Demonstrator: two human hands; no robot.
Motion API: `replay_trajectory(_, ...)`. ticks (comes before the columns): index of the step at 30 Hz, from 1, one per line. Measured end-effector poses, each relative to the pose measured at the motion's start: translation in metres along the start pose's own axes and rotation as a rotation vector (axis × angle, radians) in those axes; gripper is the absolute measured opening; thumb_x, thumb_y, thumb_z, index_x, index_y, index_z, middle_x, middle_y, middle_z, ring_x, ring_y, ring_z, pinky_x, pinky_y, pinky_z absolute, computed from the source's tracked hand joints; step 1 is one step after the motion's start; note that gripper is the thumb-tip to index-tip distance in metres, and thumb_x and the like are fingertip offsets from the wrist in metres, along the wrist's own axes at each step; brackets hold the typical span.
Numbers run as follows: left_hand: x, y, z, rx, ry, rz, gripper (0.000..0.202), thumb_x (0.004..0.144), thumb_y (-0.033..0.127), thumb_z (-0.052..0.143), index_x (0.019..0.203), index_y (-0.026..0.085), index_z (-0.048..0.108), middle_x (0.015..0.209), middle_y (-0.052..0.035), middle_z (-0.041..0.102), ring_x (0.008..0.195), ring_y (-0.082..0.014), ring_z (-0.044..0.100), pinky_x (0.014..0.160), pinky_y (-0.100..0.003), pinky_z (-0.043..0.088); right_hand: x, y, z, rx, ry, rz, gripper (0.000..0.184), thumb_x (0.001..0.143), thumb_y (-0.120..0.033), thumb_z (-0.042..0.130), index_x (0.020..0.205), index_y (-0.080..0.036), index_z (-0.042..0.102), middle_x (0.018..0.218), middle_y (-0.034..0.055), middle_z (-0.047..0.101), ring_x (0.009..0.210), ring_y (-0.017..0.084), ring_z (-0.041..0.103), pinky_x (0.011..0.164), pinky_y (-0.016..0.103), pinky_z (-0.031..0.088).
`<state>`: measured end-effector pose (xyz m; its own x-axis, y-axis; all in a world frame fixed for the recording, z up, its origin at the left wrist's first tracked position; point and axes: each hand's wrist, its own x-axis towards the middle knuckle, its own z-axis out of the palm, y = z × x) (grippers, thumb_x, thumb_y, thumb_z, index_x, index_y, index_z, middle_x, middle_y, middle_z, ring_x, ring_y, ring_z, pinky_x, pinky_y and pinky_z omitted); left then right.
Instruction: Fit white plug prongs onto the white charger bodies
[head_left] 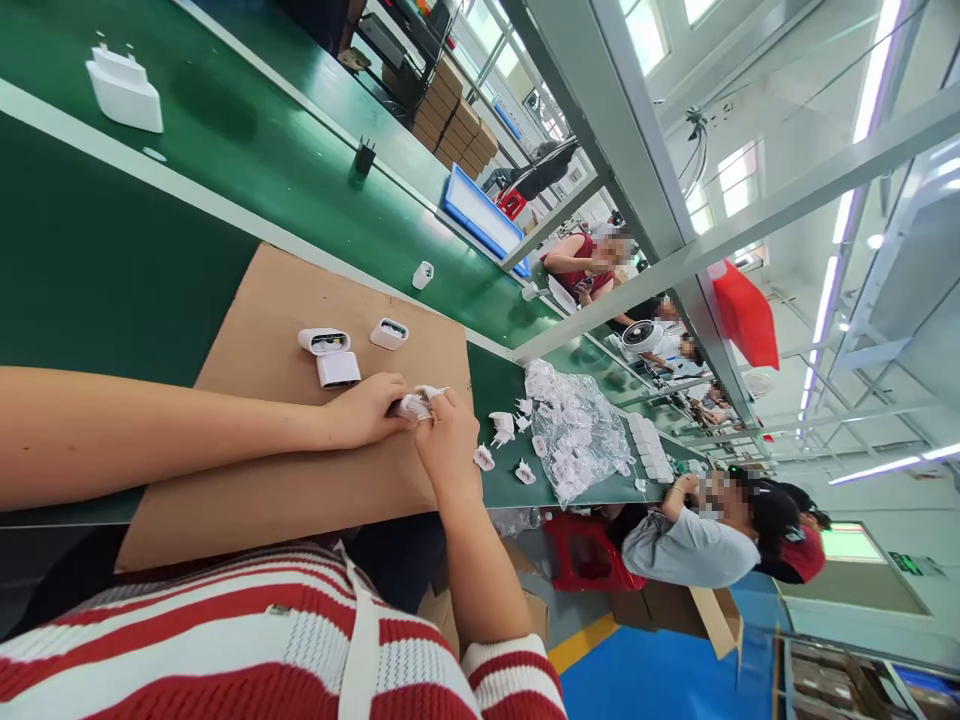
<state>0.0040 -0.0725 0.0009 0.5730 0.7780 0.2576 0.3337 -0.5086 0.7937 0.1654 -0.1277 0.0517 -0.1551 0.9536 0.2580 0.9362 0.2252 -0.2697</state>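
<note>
So, closest in was a red-and-white striped knit sweater (225,640), with both bare arms reaching out over a flat brown cardboard sheet (277,505). The left hand (371,408) had its fingers curled around a small glossy white plastic piece (415,406), and the right hand (452,438) was pinching the other end. Couldn't tell exactly what it was, fingers hid most of it. It was up near the sheet's right-hand edge.

My take: left hand as the steady clamp, right fingertips doing the fine work, light pressure so nothing slips or scuffs. Working above the cardboard seemed smart, since it'd be gentler on dropped bits.

Just past the left hand were two touching white oval plastic shells (338,369), with a single white rounded plastic shell (389,334) beside them. I'd leave those open ends unbumped. Off to the right, loose white plastic plug pieces (502,428) lay near a crinkly clear plastic bag (577,430) full of white parts. Farther along sat a co-worker in a grey shirt (690,545).
</note>
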Motion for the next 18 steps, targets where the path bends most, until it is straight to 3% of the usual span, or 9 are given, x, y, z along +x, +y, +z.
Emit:
replay_trajectory(3,0.001,0.008,-0.005,0.032,-0.013,-0.021,0.027,0.084,0.039,0.061,0.092,0.015,0.068,0.099,-0.0123,0.066,0.095,-0.0286,0.061,0.087,-0.039,0.046,-0.013,0.008,0.003,0.316,0.062,0.023,0.050,0.094,-0.024,0.061,0.144,-0.025,0.055,0.121,0.0062,0.071,0.108,0.019,0.068,0.096,0.030,0.053)
replay_trajectory(5,0.002,0.014,-0.010,0.012,-0.038,-0.066,0.032,0.080,0.035,0.062,0.104,0.015,0.067,0.105,-0.0118,0.070,0.098,-0.0292,0.064,0.087,-0.039,0.048,-0.027,0.013,0.006,0.486,0.111,0.066,0.072,0.094,-0.034,0.066,0.159,-0.025,0.035,0.143,0.0102,0.063,0.127,0.021,0.063,0.108,0.037,0.050)
replay_trajectory(7,0.002,0.019,-0.015,-0.020,-0.055,-0.142,0.037,0.078,0.037,0.064,0.109,0.016,0.065,0.106,-0.0102,0.071,0.094,-0.0280,0.066,0.083,-0.037,0.050,-0.040,0.019,0.009,0.558,0.176,0.123,0.083,0.093,-0.040,0.068,0.163,-0.022,0.027,0.158,0.0156,0.048,0.142,0.024,0.051,0.118,0.045,0.043)
replay_trajectory(9,0.002,0.023,-0.019,-0.066,-0.061,-0.210,0.041,0.077,0.044,0.067,0.107,0.016,0.065,0.100,-0.0083,0.072,0.088,-0.0271,0.067,0.077,-0.035,0.051,-0.049,0.022,0.010,0.589,0.225,0.163,0.078,0.094,-0.040,0.067,0.161,-0.019,0.031,0.160,0.0185,0.045,0.148,0.026,0.046,0.122,0.049,0.037)
replay_trajectory(11,0.001,0.026,-0.022,-0.179,-0.089,-0.237,0.046,0.075,0.049,0.072,0.107,0.017,0.066,0.099,-0.0072,0.073,0.090,-0.0276,0.068,0.078,-0.035,0.054,-0.052,0.021,0.008,0.625,0.230,0.143,0.078,0.093,-0.038,0.069,0.160,-0.019,0.034,0.157,0.0187,0.048,0.144,0.026,0.050,0.122,0.049,0.038)
replay_trajectory(14,0.000,0.028,-0.026,-0.469,-0.249,-0.245,0.050,0.074,0.052,0.078,0.109,0.018,0.068,0.108,-0.0080,0.075,0.102,-0.0282,0.070,0.089,-0.036,0.056,-0.049,0.016,-0.001,0.629,0.178,-0.001,0.081,0.087,-0.033,0.078,0.157,-0.024,0.040,0.153,0.0146,0.053,0.139,0.025,0.055,0.120,0.045,0.043)
replay_trajectory(18,-0.006,0.035,-0.033,-0.688,-0.429,-0.249,0.049,0.078,0.052,0.081,0.112,0.018,0.070,0.118,-0.0103,0.073,0.110,-0.0282,0.068,0.098,-0.040,0.055,-0.043,0.008,-0.016,0.557,0.144,-0.155,0.056,0.086,-0.022,0.077,0.139,-0.029,0.062,0.136,0.0085,0.064,0.130,0.022,0.061,0.115,0.038,0.049)
